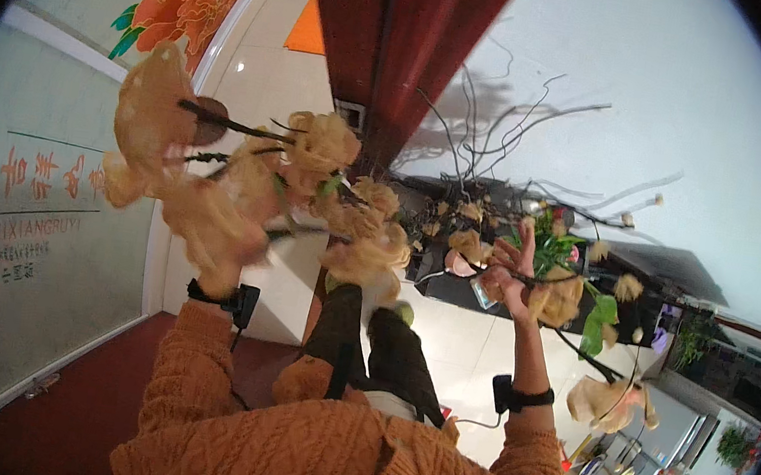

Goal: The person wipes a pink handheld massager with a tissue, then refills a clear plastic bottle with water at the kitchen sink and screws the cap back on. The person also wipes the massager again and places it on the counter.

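Dark artificial branches with large beige fabric flowers (321, 141) spread across the view in front of me. My left hand (229, 247) is blurred and mostly hidden behind the big petals at the left; whether its fingers close on a stem cannot be told. My right hand (512, 271) is raised beside a dark stem and a beige flower (556, 298), its fingers spread; the stem crosses at the palm. From there the branch runs down right past a green leaf (599, 325) to another beige flower (609, 404). Straps with small black devices sit on both my forearms.
Bare twisted twigs (466, 148) and a green potted plant (554, 248) stand by a black cabinet (442, 288) against the white wall. A dark red curtain or panel (405, 34) hangs ahead. Frosted glass panels (71, 199) with writing and a painted flower are at left.
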`<state>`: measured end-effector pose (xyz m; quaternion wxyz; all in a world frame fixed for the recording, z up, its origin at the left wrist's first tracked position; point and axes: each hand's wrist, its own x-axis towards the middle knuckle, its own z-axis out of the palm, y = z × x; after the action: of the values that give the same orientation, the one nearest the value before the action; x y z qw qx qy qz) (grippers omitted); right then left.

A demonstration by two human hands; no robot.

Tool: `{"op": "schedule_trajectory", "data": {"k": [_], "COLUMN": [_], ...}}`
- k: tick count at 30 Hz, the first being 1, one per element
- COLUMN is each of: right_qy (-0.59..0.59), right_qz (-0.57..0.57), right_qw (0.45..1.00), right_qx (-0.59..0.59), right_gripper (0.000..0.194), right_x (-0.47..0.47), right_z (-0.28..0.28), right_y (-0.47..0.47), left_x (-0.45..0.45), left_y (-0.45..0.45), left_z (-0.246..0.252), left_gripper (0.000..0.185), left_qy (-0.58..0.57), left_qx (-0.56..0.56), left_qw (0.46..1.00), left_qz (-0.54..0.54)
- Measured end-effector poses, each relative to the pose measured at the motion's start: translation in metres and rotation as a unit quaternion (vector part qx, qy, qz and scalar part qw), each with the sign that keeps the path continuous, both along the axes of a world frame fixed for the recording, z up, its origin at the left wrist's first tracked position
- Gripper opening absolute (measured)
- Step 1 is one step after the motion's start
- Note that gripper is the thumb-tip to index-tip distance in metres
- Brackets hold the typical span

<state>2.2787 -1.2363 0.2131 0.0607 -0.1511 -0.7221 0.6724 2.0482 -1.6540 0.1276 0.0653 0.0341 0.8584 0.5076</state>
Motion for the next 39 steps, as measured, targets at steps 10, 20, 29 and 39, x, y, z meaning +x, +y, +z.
{"op": "schedule_trajectory", "data": {"k": [10, 20, 29, 39], "right_qy": [0.028, 0.199, 0.058, 0.003], "right_qz": [0.037, 0.118, 0.103, 0.029], "right_qw": [0.982, 0.853, 0.932, 0.947], "right_qx": [0.182, 0.468, 0.344, 0.320], "right_gripper": [0.045, 0.018, 0.020, 0.033], "right_x": [-0.008, -0.016, -0.035, -0.027], "right_z": [-0.040, -0.100, -0.086, -0.086], "right_y": [0.026, 0.063, 0.087, 0.078], "left_x": [0.015, -0.028, -0.010, -0.032], "left_y": [0.160, 0.194, 0.233, 0.237], "left_z": [0.022, 0.025, 0.101, 0.083], "left_gripper": [0.039, 0.031, 0.039, 0.046], "left_qy": [0.185, 0.360, 0.086, 0.040], "left_qx": [-0.090, -0.162, -0.137, -0.212], "left_qw": [0.959, 0.896, 0.979, 0.972], "left_qz": [-0.196, -0.202, -0.126, -0.097]}}
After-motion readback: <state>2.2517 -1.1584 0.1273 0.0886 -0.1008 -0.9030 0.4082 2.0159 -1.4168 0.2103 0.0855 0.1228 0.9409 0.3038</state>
